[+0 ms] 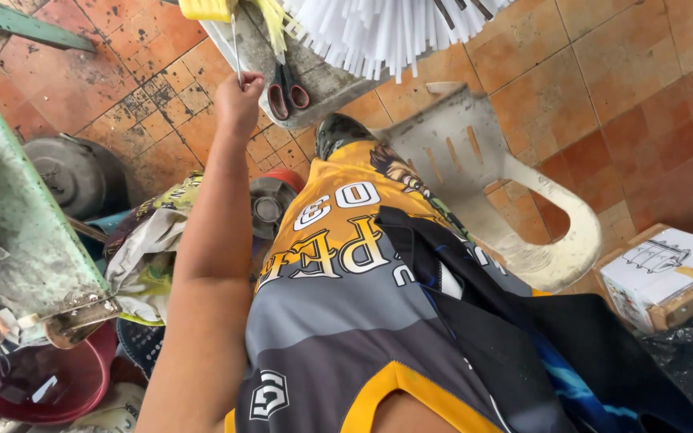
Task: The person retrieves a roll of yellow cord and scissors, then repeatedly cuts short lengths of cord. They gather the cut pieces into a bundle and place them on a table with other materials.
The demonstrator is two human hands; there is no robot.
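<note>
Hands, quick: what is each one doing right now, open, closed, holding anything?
Left hand: closed, pinching a thin metal rod just beside the red-handled scissors.
Right hand: not in view.

The left hand is in the upper middle of the frame, pinching a thin rod that rises to the top edge. Just right of the hand, scissors lie on a slab. Above the slab, a bundle of strips hangs from the top edge. Right of centre stands a plastic chair. A cardboard box sits at the right edge. A bench runs along the left side, a pot behind it, a basin below it.
</note>
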